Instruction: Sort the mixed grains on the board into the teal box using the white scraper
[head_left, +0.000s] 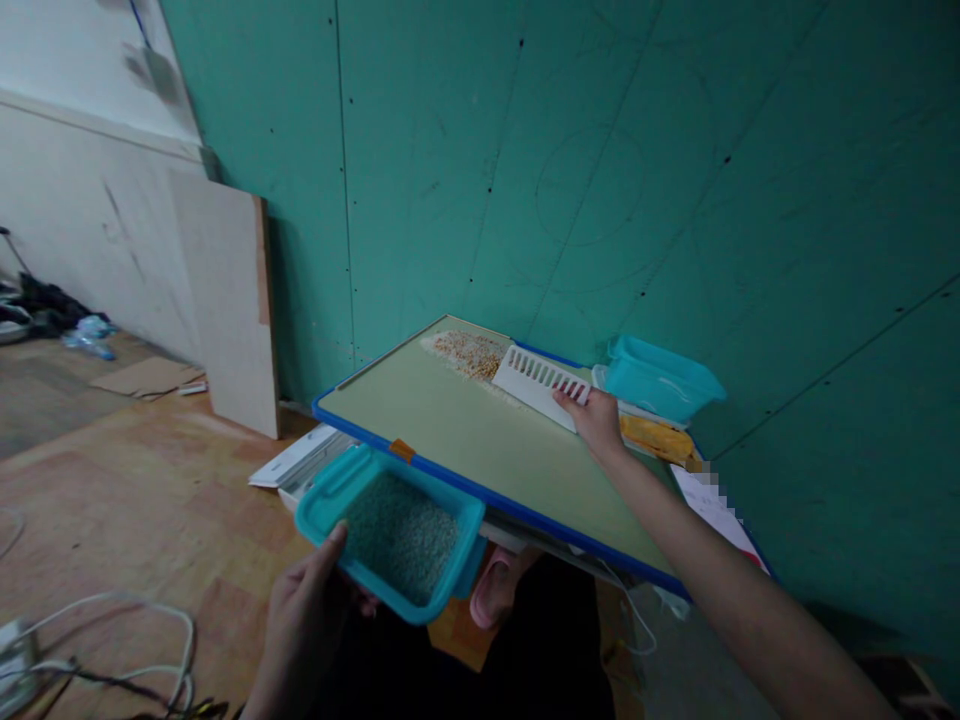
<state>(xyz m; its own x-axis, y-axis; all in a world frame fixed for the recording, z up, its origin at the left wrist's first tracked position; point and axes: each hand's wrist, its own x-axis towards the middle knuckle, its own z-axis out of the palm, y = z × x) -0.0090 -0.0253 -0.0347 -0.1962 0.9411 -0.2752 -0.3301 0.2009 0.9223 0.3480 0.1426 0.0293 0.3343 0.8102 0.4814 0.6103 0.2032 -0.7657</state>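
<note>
A green wall is rising behind a table whose blue-edged top is standing between the person's two hands. Just beside its near edge, a blue tub is hanging in the left hand, with pale grain lying inside. A second tub is sitting at the table's far right, near a yellow packet. The right hand is holding a white slotted board, and a loose heap of pale and golden grains is spreading beyond the board's left end.

Grain could be ending up on the floor: the blue tub is apparently depending on one hand at one corner, so a sagging wrist would be tipping it, and a gap at the table edge would be letting strays through. A hasty sweep with the board could also be scattering the heap, or leaking grains through the slots.

The right thumb and fingers are pinching the board's right end, so the heap is lying off its opposite end, well apart from the fingertips. The left thumb is pressing over the tub's rim while other fingers are curling beneath; their exact contact is staying hidden.
</note>
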